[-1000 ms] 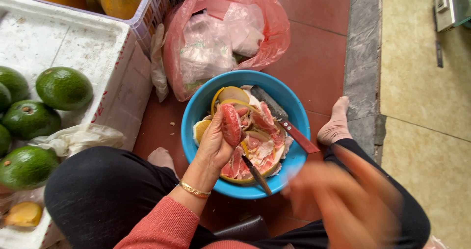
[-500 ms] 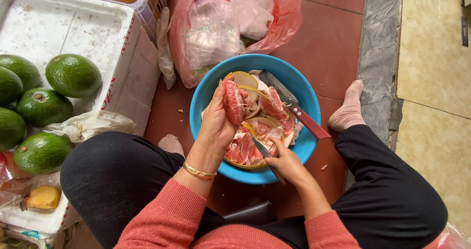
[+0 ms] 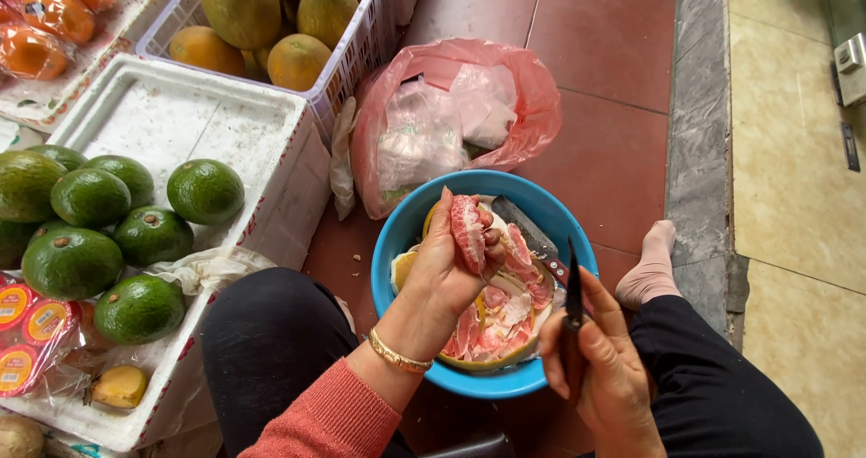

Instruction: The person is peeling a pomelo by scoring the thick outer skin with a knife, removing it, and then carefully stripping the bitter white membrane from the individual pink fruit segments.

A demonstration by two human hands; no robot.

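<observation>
My left hand (image 3: pixel 442 273) holds a peeled pink pomelo segment (image 3: pixel 468 231) upright over a blue bowl (image 3: pixel 424 219). The bowl sits on the red tile floor between my knees and holds more pink pomelo pieces (image 3: pixel 505 318) and yellow peel. My right hand (image 3: pixel 603 368) grips a small dark knife (image 3: pixel 573 282), blade pointing up, at the bowl's right rim. A second, larger knife (image 3: pixel 528 228) lies across the bowl behind the fruit.
A white foam box (image 3: pixel 194 120) at left carries several green pomelos (image 3: pixel 153 235). A white crate (image 3: pixel 361 38) of yellow-green fruit stands behind it. A pink plastic bag (image 3: pixel 451 106) of clear bags lies beyond the bowl. My foot (image 3: pixel 649 268) rests by a grey stone kerb (image 3: pixel 699 151).
My right hand picked up the small knife from the bowl and lifted it to the right rim. My left hand kept the segment and raised it a little.
</observation>
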